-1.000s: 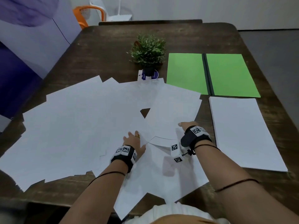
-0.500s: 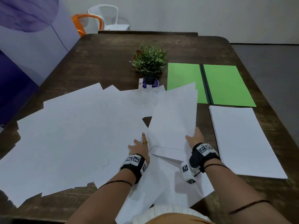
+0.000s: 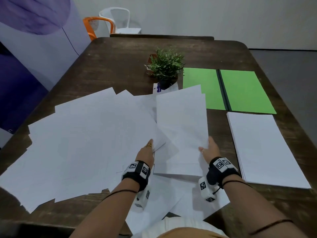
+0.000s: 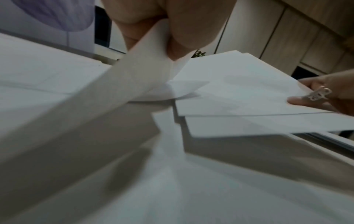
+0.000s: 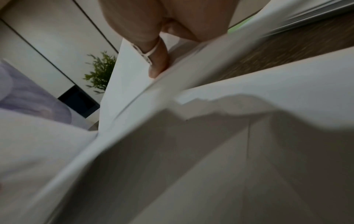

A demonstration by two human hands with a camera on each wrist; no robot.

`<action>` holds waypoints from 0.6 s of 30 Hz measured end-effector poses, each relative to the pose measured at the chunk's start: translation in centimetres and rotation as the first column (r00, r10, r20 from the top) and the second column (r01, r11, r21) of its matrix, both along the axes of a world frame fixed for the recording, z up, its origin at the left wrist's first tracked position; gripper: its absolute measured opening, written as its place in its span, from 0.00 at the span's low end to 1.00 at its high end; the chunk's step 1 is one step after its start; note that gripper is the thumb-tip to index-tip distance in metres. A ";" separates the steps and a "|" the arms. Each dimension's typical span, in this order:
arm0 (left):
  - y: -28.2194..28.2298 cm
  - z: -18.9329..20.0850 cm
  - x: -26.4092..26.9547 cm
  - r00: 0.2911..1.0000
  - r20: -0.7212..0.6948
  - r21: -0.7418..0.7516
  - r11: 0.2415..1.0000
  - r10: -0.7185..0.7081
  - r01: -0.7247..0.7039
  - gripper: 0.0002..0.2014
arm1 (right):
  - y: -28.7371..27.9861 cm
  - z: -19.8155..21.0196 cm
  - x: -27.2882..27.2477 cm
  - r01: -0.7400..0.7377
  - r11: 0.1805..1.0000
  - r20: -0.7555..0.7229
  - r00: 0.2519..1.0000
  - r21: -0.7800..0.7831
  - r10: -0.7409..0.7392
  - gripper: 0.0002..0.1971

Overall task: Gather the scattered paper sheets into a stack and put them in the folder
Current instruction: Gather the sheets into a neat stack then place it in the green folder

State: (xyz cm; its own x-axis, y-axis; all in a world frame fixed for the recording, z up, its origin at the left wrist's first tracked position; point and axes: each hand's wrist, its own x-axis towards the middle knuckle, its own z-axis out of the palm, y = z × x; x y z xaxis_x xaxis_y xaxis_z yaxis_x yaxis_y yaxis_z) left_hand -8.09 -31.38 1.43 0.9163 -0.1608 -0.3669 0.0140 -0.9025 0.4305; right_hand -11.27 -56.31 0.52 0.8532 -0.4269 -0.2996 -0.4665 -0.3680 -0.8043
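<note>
Loose white sheets [image 3: 85, 143] lie overlapping across the left and middle of the dark wooden table [image 3: 120, 66]. My right hand [image 3: 208, 149] grips a few sheets [image 3: 181, 127] by their right edge and holds them lifted above the pile. The right wrist view shows its ringed finger [image 5: 159, 60] pressed on that paper [image 5: 126, 84]. My left hand [image 3: 147, 152] pinches the edge of another sheet [image 4: 114, 84] just left of them. The green folder [image 3: 243, 90] lies open at the far right. A neat paper stack [image 3: 262, 148] sits in front of it.
A small potted plant [image 3: 165, 66] stands behind the pile, left of the folder. More sheets overhang the table's near edge [image 3: 154, 219] by my body. A purple panel [image 3: 34, 48] runs along the left side. An orange chair [image 3: 96, 24] and a white chair [image 3: 120, 19] stand beyond the table.
My right hand has taken hold of the middle sheets, lifted them and turned them straighter. My left hand has slid forward and picked up a sheet edge.
</note>
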 end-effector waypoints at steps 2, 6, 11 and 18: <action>-0.2 0.2 -0.4 0.998 -0.001 -0.054 0.997 -0.060 0.060 0.33 | 0.8 -0.1 -0.1 -0.063 0.998 -0.008 0.998 0.008 0.063 0.22; -2.0 0.5 -2.2 0.963 -0.063 -0.124 0.959 -0.263 0.254 0.32 | 2.1 -0.8 -0.1 -0.155 0.988 -0.077 0.985 0.022 0.156 0.24; -1.2 -1.0 -3.6 0.868 -0.207 -0.102 0.892 -0.451 0.440 0.48 | 3.7 -0.3 1.0 -0.088 0.992 -0.186 0.977 0.093 0.105 0.25; 3.9 -3.1 -1.5 0.909 -0.209 0.218 0.889 -0.361 0.403 0.36 | 5.5 -2.5 2.1 -0.016 0.999 -0.270 0.963 0.047 0.028 0.40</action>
